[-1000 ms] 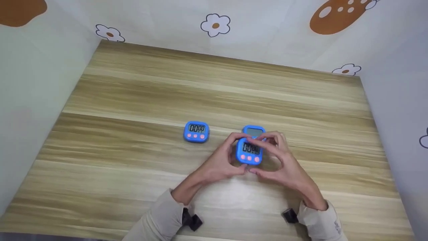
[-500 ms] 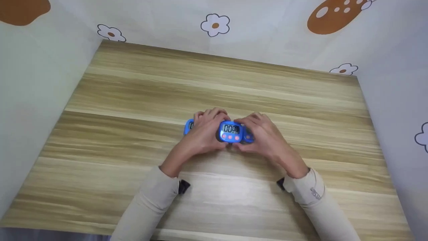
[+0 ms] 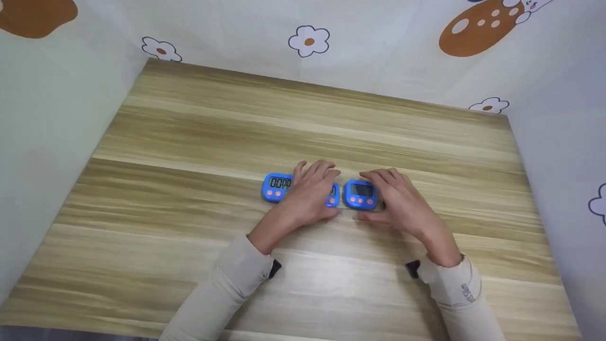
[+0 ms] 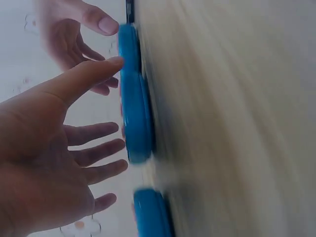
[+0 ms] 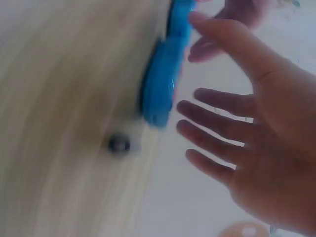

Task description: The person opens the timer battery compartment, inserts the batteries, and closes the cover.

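Your left hand (image 3: 307,195) over middle blue rounded plastic timer (image 3: 335,194), fingers apart. Your right hand (image 3: 400,201) beside right-end blue rounded timer (image 3: 360,194), fingers apart. Left-end blue timer (image 3: 274,187) in same row, all on wood-grain table (image 3: 303,128).

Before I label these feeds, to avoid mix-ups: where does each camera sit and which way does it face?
Head: worn on the head, facing forward and down: table, left timer, middle timer, right timer; left hand, right hand and sleeves show.
Left wrist: on that wrist, facing timers edge-on; left hand large, part of right hand at top.
Right wrist: on that wrist, facing timers from the other side; right hand large, part of left hand at top.
Shared: both wrist views show timers and both hands.
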{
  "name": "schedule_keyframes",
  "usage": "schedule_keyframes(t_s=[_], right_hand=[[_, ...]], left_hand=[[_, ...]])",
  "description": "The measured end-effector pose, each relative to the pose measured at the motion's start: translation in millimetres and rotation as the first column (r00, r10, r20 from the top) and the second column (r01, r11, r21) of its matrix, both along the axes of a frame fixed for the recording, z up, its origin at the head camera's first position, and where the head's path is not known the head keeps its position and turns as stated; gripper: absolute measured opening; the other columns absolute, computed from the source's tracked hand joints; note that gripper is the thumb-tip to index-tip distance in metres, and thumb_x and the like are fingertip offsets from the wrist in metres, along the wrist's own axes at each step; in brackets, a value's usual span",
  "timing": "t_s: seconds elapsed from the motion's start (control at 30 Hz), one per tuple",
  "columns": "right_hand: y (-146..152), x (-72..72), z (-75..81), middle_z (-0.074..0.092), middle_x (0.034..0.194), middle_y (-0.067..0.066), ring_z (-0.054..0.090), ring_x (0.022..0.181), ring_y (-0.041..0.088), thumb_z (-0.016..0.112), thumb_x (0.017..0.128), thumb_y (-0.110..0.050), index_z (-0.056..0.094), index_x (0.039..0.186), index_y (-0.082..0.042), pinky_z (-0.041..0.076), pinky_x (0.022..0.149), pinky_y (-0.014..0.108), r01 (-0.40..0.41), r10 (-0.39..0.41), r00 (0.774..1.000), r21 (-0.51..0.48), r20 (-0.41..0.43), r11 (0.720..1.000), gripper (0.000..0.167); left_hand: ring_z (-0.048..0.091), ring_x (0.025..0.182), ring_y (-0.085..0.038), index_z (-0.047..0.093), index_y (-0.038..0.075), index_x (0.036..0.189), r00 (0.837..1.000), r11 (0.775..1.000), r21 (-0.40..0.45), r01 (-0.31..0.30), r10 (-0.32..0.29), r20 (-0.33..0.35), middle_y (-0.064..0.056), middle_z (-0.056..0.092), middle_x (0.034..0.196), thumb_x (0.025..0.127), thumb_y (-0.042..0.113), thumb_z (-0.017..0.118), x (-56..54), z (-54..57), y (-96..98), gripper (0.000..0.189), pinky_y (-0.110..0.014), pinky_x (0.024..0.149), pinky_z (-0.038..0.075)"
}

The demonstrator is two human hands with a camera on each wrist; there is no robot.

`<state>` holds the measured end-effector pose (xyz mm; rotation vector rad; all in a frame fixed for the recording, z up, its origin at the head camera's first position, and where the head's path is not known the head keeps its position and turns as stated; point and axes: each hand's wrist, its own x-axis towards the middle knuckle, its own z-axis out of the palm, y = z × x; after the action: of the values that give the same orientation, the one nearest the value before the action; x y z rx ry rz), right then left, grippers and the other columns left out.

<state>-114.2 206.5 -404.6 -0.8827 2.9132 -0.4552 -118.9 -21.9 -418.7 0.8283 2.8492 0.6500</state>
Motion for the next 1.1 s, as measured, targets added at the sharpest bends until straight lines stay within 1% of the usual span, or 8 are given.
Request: schedule_keyframes(t_s=[0.23, 0.37, 0.53, 0.63, 0.77, 0.9, 1.0, 1.1], right_hand=[[12, 2.8, -11.1, 0.064, 0.111, 0.010, 0.054, 0.103, 0.029, 0.087, 0.072, -0.032, 0.062, 0.124, -0.002, 0.042, 0.092, 0.047, 0.030, -0.030, 0.999, -0.029, -0.026, 0.999, 0.065], [19, 17.5, -11.0, 0.063, 0.115, 0.002, 0.053, 0.106, 0.021, 0.088, 0.073, -0.025, 0.061, 0.124, -0.008, 0.043, 0.094, 0.044, 0.039, -0.033, 0.999, -0.209, 0.032, 0.977, 0.061], [29, 42.9, 1.7, 0.059, 0.126, -0.003, 0.053, 0.114, 0.022, 0.088, 0.073, -0.016, 0.059, 0.129, -0.016, 0.044, 0.098, 0.045, 0.082, 0.019, 0.984, -0.550, 0.176, 0.831, 0.063], [26, 52.8, 11.4, 0.061, 0.126, 0.001, 0.055, 0.111, 0.025, 0.087, 0.073, -0.010, 0.059, 0.130, -0.012, 0.045, 0.097, 0.040, 0.103, 0.053, 0.974, -0.636, 0.221, 0.765, 0.063], [18, 59.7, 22.7, 0.062, 0.123, 0.006, 0.057, 0.108, 0.023, 0.087, 0.072, -0.004, 0.060, 0.127, -0.005, 0.046, 0.095, 0.031, 0.119, 0.043, 0.974, -0.659, 0.224, 0.743, 0.061], [9, 65.6, 24.6, 0.063, 0.119, 0.011, 0.057, 0.106, 0.025, 0.088, 0.068, 0.003, 0.060, 0.124, 0.001, 0.046, 0.094, 0.033, 0.091, 0.032, 0.988, -0.735, 0.151, 0.672, 0.062], [1, 69.6, 23.0, 0.063, 0.119, 0.015, 0.055, 0.110, 0.029, 0.088, 0.066, 0.005, 0.061, 0.121, 0.003, 0.044, 0.097, 0.036, -0.015, 0.072, 0.996, -0.760, 0.043, 0.650, 0.060], [-5, 71.2, 23.9, 0.063, 0.121, 0.016, 0.051, 0.114, 0.031, 0.086, 0.068, 0.005, 0.064, 0.119, 0.000, 0.041, 0.101, 0.036, -0.121, 0.139, 0.990, -0.731, -0.037, 0.671, 0.056]], left_hand=[[0.034, 0.134, -0.023, 0.056, 0.007, 0.131, 0.998, 0.994, -0.090, 0.057, -0.059, -0.026, -0.007, 0.044, 0.139, 0.080, 0.037, 0.081, -7.6, -2.0, 28.0, 0.064, -0.056, 0.113, 0.011], [0.039, 0.130, -0.020, 0.058, 0.010, 0.126, 0.999, 0.991, 0.124, 0.042, -0.043, 0.004, -0.004, 0.048, 0.134, 0.074, 0.031, 0.086, 6.0, -0.2, 20.4, 0.062, -0.053, 0.114, 0.010], [0.046, 0.123, -0.014, 0.055, 0.017, 0.128, 0.988, 0.869, 0.494, 0.020, -0.091, 0.121, 0.006, 0.054, 0.127, 0.074, 0.031, 0.087, 33.1, 5.0, 3.0, 0.065, -0.045, 0.110, 0.025], [0.051, 0.117, -0.013, 0.054, 0.018, 0.129, 0.978, 0.799, 0.601, 0.003, -0.129, 0.166, 0.009, 0.056, 0.123, 0.075, 0.032, 0.086, 42.1, 3.6, -2.0, 0.065, -0.043, 0.103, 0.037], [0.053, 0.112, -0.019, 0.052, 0.017, 0.131, 0.973, 0.796, 0.605, -0.023, -0.121, 0.196, 0.007, 0.055, 0.120, 0.077, 0.031, 0.086, 46.5, 0.6, -0.4, 0.065, -0.042, 0.099, 0.043], [0.050, 0.113, -0.021, 0.047, 0.016, 0.133, 0.969, 0.803, 0.595, -0.030, -0.122, 0.213, 0.005, 0.050, 0.122, 0.075, 0.022, 0.084, 50.5, -2.7, 8.2, 0.069, -0.040, 0.099, 0.044], [0.048, 0.115, -0.019, 0.046, 0.015, 0.133, 0.968, 0.780, 0.626, 0.001, -0.157, 0.195, 0.003, 0.047, 0.126, 0.073, 0.018, 0.085, 52.6, -5.5, 15.4, 0.071, -0.037, 0.100, 0.045], [0.048, 0.118, -0.016, 0.047, 0.015, 0.133, 0.960, 0.735, 0.678, 0.018, -0.201, 0.193, 0.002, 0.047, 0.129, 0.074, 0.015, 0.084, 54.4, -8.6, 17.8, 0.070, -0.033, 0.102, 0.043]])
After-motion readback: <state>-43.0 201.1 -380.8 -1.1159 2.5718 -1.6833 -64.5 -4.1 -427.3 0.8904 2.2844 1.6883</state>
